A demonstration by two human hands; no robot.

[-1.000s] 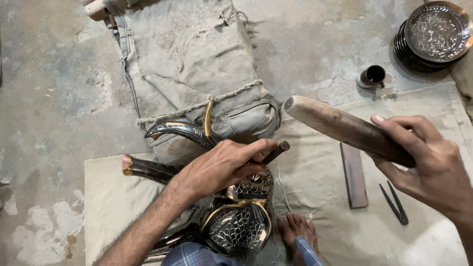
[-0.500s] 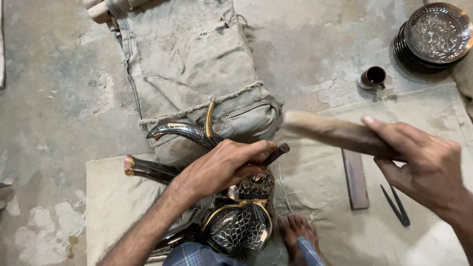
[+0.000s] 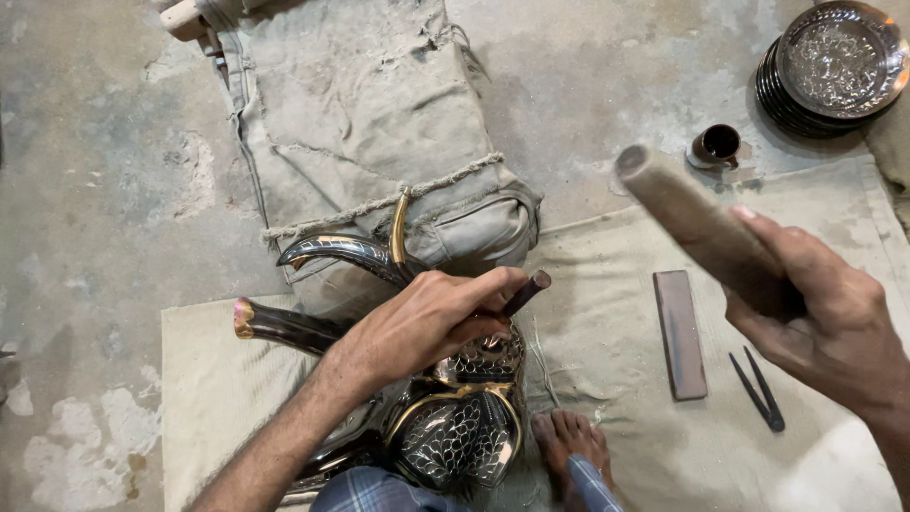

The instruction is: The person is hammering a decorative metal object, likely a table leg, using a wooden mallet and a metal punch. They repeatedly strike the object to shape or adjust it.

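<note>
Underfoot, worn concrete floor (image 3: 104, 171) carries pale cloth (image 3: 616, 313) and stacked plates (image 3: 834, 66).

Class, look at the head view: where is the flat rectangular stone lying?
The flat stone lies on the cloth right of centre, between the engraved metal vessel and the small dark dividers, just below the right hand.

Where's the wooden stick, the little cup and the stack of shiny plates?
wooden stick (image 3: 687, 213), head view, middle of its shaft
little cup (image 3: 718, 144), head view, its dark rim
stack of shiny plates (image 3: 834, 59), head view, top plate's patterned face
</note>
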